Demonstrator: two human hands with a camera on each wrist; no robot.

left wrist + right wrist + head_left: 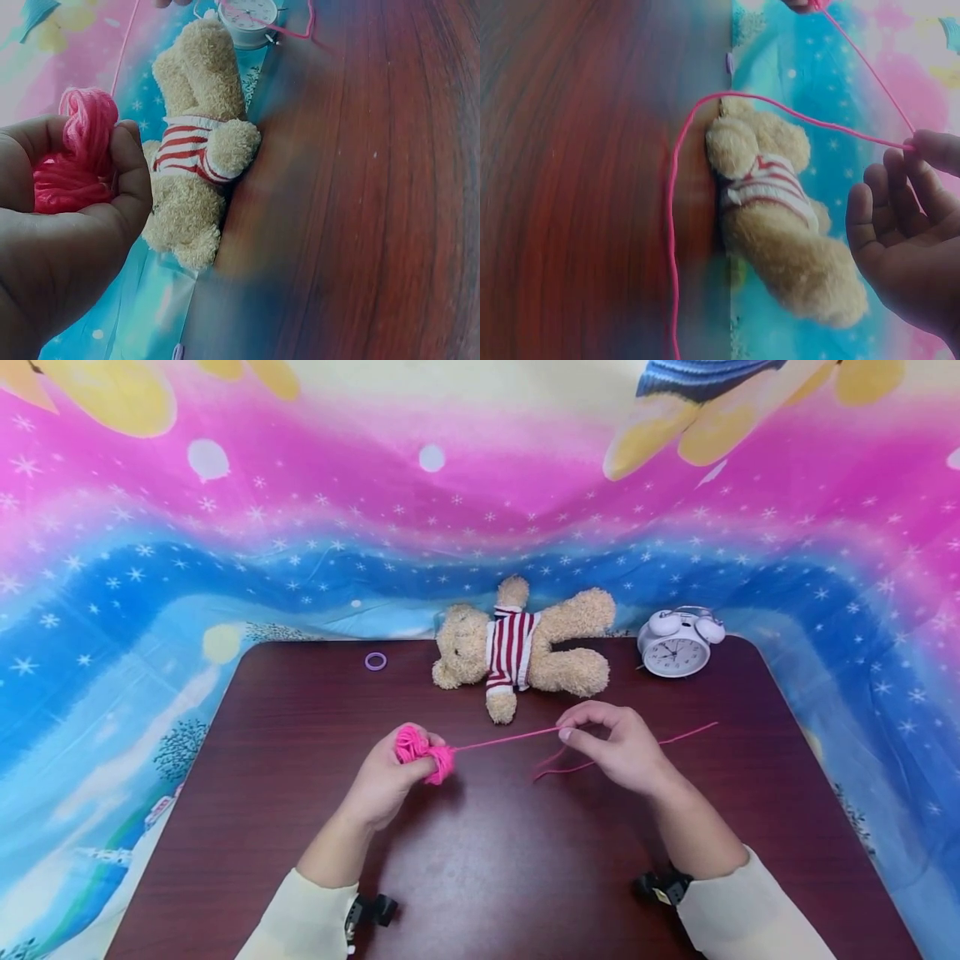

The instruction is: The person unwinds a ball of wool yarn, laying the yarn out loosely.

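A bundle of pink yarn (412, 747) is gripped in my left hand (381, 781), its thumb pressed across the middle. From the bundle a single strand (506, 739) runs taut to my right hand (618, 747), which pinches it between thumb and index finger. Past those fingers the loose yarn end (673, 217) hangs and trails over the table. In the left wrist view the yarn bundle (82, 154) sits between curled fingers and thumb. The other fingers of the right hand (907, 225) are loosely bent in the right wrist view.
Behind the hands a teddy bear (513, 647) in a red-and-white striped shirt lies on its side along the table's back edge. A white alarm clock (677, 646) stands at the back right. A purple ring (375, 662) lies at the back left of the dark wooden table (285, 718).
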